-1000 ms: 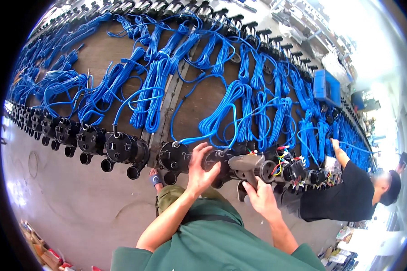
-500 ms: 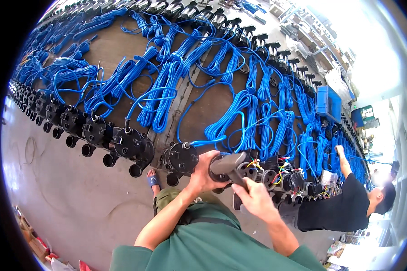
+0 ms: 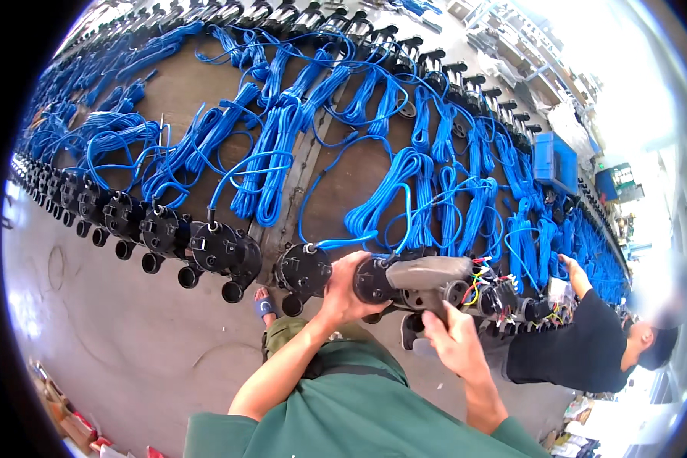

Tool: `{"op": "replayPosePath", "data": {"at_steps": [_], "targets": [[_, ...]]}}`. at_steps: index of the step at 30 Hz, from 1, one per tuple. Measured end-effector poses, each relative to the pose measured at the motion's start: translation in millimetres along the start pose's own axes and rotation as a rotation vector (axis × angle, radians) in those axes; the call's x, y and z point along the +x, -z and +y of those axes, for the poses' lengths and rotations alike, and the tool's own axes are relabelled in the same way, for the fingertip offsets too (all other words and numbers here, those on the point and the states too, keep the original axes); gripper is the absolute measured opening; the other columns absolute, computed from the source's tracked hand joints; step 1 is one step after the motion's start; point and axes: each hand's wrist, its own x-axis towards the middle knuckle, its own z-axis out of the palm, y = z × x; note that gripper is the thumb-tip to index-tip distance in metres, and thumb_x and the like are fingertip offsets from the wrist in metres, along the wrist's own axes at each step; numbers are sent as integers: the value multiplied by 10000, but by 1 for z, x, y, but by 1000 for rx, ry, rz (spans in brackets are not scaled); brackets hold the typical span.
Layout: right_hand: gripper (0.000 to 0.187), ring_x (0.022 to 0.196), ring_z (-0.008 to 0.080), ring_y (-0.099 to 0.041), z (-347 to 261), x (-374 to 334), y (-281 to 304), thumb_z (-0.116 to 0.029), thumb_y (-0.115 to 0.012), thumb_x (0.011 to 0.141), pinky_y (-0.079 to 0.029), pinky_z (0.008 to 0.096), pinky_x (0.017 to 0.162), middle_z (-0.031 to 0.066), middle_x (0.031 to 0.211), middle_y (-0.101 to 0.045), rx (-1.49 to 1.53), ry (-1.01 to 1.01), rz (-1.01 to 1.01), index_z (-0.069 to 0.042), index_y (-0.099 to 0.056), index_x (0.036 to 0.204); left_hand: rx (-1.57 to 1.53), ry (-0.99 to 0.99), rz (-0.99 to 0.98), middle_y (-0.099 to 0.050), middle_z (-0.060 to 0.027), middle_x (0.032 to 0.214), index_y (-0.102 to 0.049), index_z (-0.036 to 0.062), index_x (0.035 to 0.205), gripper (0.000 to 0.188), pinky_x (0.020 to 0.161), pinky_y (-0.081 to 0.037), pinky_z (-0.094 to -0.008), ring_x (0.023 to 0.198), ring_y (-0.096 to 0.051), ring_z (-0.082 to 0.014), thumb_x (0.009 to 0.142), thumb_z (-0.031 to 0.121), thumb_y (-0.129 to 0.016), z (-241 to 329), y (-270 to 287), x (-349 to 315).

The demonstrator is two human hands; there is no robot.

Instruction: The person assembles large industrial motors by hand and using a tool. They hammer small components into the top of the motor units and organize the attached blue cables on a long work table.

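My right hand (image 3: pixel 459 340) is wrapped round the handle of a mallet (image 3: pixel 431 272) with a thick grey head. The head hovers to the right of a black round pump (image 3: pixel 372 282) and overlaps its right edge in the view. My left hand (image 3: pixel 343 296) grips that pump from its left side, thumb and fingers spread round the body. Just left of this hand stands another black pump (image 3: pixel 304 270) with a blue cable leaving its top. Open pump bodies with coloured wires (image 3: pixel 496 296) sit to the right, partly behind the mallet.
Bundled blue cables (image 3: pixel 393 200) cover much of the brown table (image 3: pixel 195 72). Black pumps (image 3: pixel 223 248) line its near edge and the far side. A blue crate (image 3: pixel 555 164) sits at the far right. A co-worker in a black shirt (image 3: pixel 569 351) reaches over the table at right.
The mallet has swung off the pump's face toward the right, my right hand moving with it. My left hand stays on the pump. The co-worker's arm has shifted slightly.
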Motion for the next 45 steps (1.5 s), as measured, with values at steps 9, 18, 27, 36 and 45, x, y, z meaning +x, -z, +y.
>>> {"op": "replayPosePath", "data": {"at_steps": [9, 18, 27, 36, 45], "targets": [[320, 588, 334, -621, 24, 44, -37, -290, -688, 1012, -473, 453, 571, 215, 673, -625, -335, 168, -14, 26, -657, 1052, -51, 60, -64, -624, -133, 1317, -553, 74, 1392, 1057, 1053, -439, -472, 1207, -595, -344, 463, 295, -1004, -14, -8, 6], [239, 601, 372, -677, 7, -5, -1, -208, -705, 989, -512, 406, 575, 183, 703, -693, -123, 612, 402, 26, -671, 1028, -57, 75, -137, -584, -135, 1330, -487, 9, 1419, 1035, 1076, -491, -397, 1188, -618, -248, 549, 230, -1002, -14, -12, 1], [368, 621, 417, -692, -5, 0, -1, -382, -712, 988, -533, 499, 585, 209, 680, -676, -151, 228, -44, -25, -643, 1043, -208, 167, -126, -575, -128, 1366, -487, 30, 1449, 976, 1053, -501, -403, 1199, -602, -220, 594, 153, -942, -25, -6, -10], [438, 642, 376, -685, 31, 23, -15, -419, -673, 1004, -509, 464, 623, 228, 719, -673, -42, 28, -117, 15, -678, 1067, -117, 91, -178, -586, -162, 1387, -482, 30, 1461, 1024, 1104, -484, -400, 1253, -611, -297, 586, 180, -993, -5, -11, 5], [293, 597, 71, -511, 157, -50, -21, -289, -712, 1029, -405, 251, 520, -18, 715, -545, 603, 67, 134, -52, -574, 924, 275, 638, -164, -602, -187, 1208, -531, -20, 1314, 648, 916, -511, -475, 1044, -612, -293, 782, 153, -858, -18, -24, -106]]}}
